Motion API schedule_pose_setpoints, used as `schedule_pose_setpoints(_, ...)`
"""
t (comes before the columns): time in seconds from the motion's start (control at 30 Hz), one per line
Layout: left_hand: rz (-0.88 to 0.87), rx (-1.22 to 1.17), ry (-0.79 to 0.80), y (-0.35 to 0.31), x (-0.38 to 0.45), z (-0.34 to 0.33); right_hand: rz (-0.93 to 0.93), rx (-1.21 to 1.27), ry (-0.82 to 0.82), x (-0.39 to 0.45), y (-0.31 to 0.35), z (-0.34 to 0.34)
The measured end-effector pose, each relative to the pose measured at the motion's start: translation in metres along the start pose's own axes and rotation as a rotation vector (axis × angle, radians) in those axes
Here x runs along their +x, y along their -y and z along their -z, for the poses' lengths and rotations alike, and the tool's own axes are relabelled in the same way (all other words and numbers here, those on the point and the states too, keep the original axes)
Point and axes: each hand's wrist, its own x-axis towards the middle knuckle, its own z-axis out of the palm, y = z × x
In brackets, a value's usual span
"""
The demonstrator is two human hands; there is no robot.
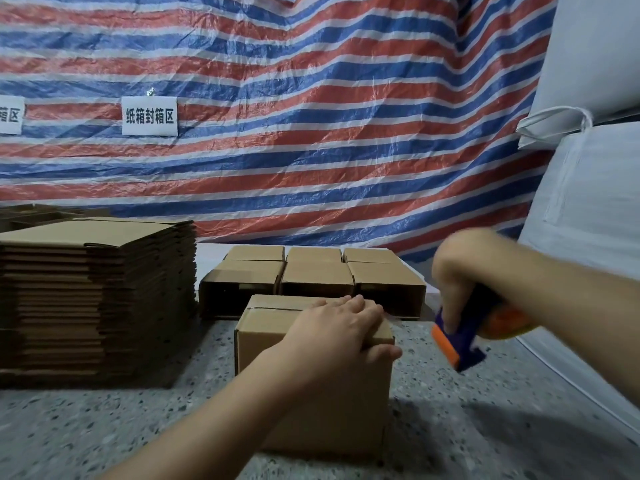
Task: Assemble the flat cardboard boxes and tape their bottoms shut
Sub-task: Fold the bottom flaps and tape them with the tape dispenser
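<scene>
**Box taped up top, tape gun off to the right**

So the assembled brown cardboard box (311, 386) sits near the middle of the speckled grey stone surface (485, 427), close to the front edge. There's a strip of clear tape along the seam on its top face, with a bit of loose tape sticking off the right end.

The left hand (341, 327) lies flat on the box's top at the right side, fingers straight and pressing down, thumb hooked over the near right edge.

The right hand (464, 275) is up in the air just right of the box, not touching it, fingers wrapped around a purple and orange plastic tape dispenser (467, 337). It's motion-blurred, so details are mushy.

Behind the box, toward the back edge of the surface, there's a group of finished brown cardboard boxes (311, 282) in two rows, packed side by side, the front ones lying with open ends facing the camera.

At the left edge of the surface is a tall stack of flat brown cardboard box blanks (97, 299).

Backdrop is a red, white and blue striped plastic tarp (311, 116) with a white paper sign (149, 116) pinned on it. Big white woven sacks (588, 168) are piled at the right.
</scene>
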Motion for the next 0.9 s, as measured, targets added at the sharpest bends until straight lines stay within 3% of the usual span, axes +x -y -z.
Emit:
schedule_pose_setpoints(0.1, 0.006, 0.007, -0.002, -0.001, 0.000, -0.001, 0.002, 0.028, -0.080, 0.023, 0.011, -0.047)
schedule_pose_setpoints(0.23, 0.003, -0.018, -0.037, 0.000, 0.000, -0.004, 0.048, 0.307, -0.456, 0.051, 0.029, -0.108)
schedule_pose_setpoints(0.3, 0.005, -0.027, -0.036, 0.001, 0.000, -0.005, 0.030, 0.459, -0.537, 0.061, 0.046, -0.134)
schedule_pose_setpoints(0.5, 0.001, -0.039, -0.062, 0.000, -0.001, -0.006, -0.032, 0.502, -0.649, 0.069, 0.083, -0.178)
schedule_pose_setpoints(0.7, 0.000, -0.040, -0.065, 0.001, -0.001, -0.005, -0.108, 0.442, -0.541, 0.052, 0.079, -0.159)
schedule_pose_setpoints(0.77, -0.001, -0.042, -0.061, 0.000, -0.001, -0.004, -0.123, 0.604, -0.629, 0.044, 0.069, -0.145)
schedule_pose_setpoints(0.83, 0.000, -0.035, -0.060, -0.002, -0.001, -0.004, -0.042, 0.989, -0.666, 0.036, 0.061, -0.134)
schedule_pose_setpoints(0.9, 0.005, -0.022, -0.065, -0.002, -0.001, -0.003, 0.095, 1.475, -0.402, 0.025, 0.058, -0.123)
